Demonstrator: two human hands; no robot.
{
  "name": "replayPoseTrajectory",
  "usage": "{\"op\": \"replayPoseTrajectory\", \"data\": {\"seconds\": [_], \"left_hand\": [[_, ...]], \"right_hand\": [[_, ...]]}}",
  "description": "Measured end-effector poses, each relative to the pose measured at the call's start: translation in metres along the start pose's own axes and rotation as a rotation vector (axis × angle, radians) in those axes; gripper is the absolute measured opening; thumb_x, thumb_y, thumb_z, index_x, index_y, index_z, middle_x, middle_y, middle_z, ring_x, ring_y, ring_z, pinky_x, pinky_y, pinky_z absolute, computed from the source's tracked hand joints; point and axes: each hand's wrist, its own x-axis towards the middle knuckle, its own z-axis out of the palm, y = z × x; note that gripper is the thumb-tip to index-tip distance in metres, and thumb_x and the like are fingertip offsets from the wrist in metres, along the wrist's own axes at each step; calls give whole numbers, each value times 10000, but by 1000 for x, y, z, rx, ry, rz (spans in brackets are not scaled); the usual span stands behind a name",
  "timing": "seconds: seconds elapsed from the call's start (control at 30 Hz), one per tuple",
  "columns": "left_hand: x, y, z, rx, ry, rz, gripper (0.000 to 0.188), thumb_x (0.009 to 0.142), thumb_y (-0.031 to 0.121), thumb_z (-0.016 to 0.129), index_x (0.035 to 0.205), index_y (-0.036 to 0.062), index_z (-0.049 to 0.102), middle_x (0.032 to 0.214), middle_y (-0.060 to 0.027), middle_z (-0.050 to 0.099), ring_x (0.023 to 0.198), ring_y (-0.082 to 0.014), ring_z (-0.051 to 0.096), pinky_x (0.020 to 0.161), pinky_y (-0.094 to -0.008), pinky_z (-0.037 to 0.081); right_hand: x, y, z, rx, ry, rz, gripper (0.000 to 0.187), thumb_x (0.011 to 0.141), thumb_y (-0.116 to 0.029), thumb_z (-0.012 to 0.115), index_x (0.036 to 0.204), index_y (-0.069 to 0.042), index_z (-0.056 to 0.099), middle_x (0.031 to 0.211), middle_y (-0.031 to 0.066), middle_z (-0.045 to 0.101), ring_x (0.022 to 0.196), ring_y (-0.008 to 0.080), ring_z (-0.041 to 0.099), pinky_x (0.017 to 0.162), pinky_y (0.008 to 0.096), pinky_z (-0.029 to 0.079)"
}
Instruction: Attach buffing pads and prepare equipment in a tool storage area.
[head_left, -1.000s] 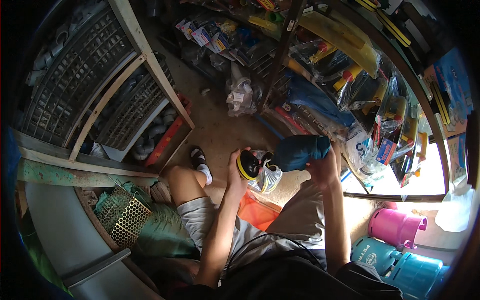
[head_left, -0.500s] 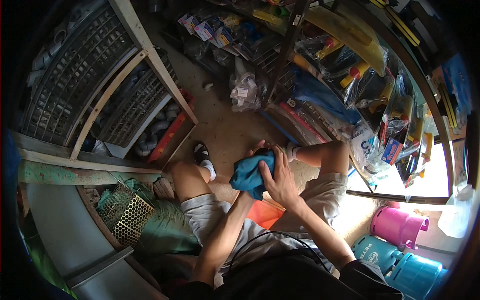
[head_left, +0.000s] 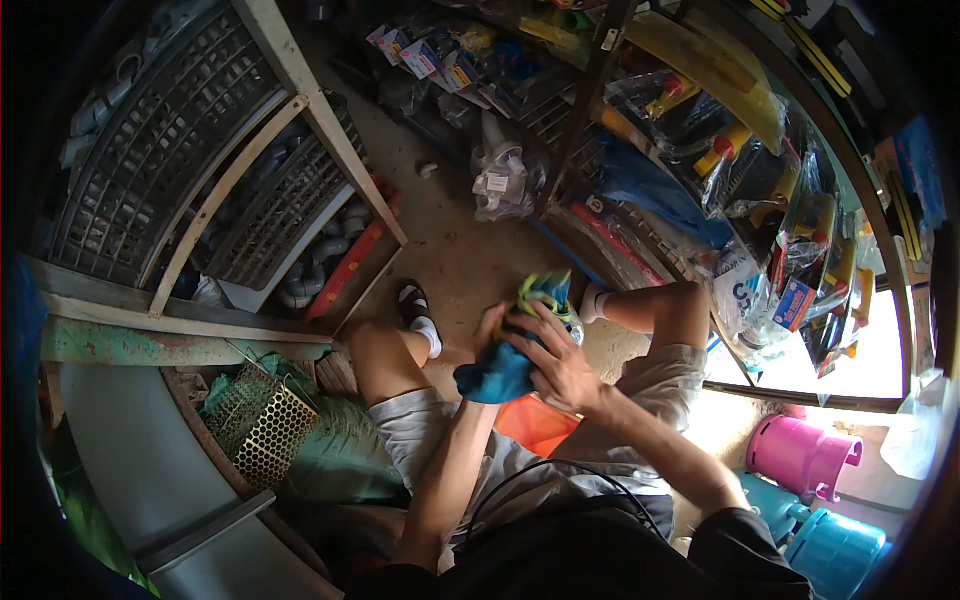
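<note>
Curled over a bunched teal cloth (head_left: 490, 378), the right hand (head_left: 558, 365) held it with its fingers laid across the upper folds. From my end of the feed, the left hand (head_left: 488, 328) showed only partly at the cloth's far side, so I could not tell how tightly it was closed or on what. I found the cloth just below and right of the frame's centre, a yellow-green patterned part (head_left: 546, 288) sticking up beyond the fingers.

Below the hands, I saw an orange sheet (head_left: 538, 425) between the legs of the grey shorts (head_left: 655, 395). At the upper centre, a clear bag of grey fittings (head_left: 500, 183) lay on the floor (head_left: 440, 235). I had dark slatted crates (head_left: 165, 150) at the upper left, plastic-wrapped goods (head_left: 790, 225) at the upper right, and a pink cylinder (head_left: 795, 452) at the lower right.
</note>
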Motion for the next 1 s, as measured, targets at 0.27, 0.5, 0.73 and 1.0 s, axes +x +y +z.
{"op": "replayPoseTrajectory", "data": {"seconds": [0.27,0.5,0.73,1.0], "left_hand": [[8,-27,1,383,537,-51,506,1085,514,510,1310,93,679,1211,-37,713,1092,-178,690,958,-325,552],[16,-23,-16,1123,360,581,445,1126,303,508,1352,-58,640,1311,-156,694,1196,-263,662,1065,-357,490],[23,-20,-14,1093,307,514,443,1136,226,493,1477,-34,606,1417,-191,669,1309,-267,635,1123,-401,484],[11,-21,-117,663,248,-112,403,1152,413,421,1322,112,626,1192,-52,673,1168,-155,639,1057,-329,520]], "right_hand": [[8,41,-30,-237,-35,-367,410,919,-288,681,1269,-84,615,1287,140,605,1184,381,581,957,504,472],[25,35,37,52,354,496,308,1014,-215,638,1213,14,578,1218,221,618,1039,457,609,894,536,480],[38,33,43,-97,524,510,131,957,-133,626,944,-7,591,918,236,641,890,457,633,781,540,495],[39,18,4,-286,159,-598,198,765,-265,709,800,-182,533,774,10,470,721,206,546,645,375,422]]}}
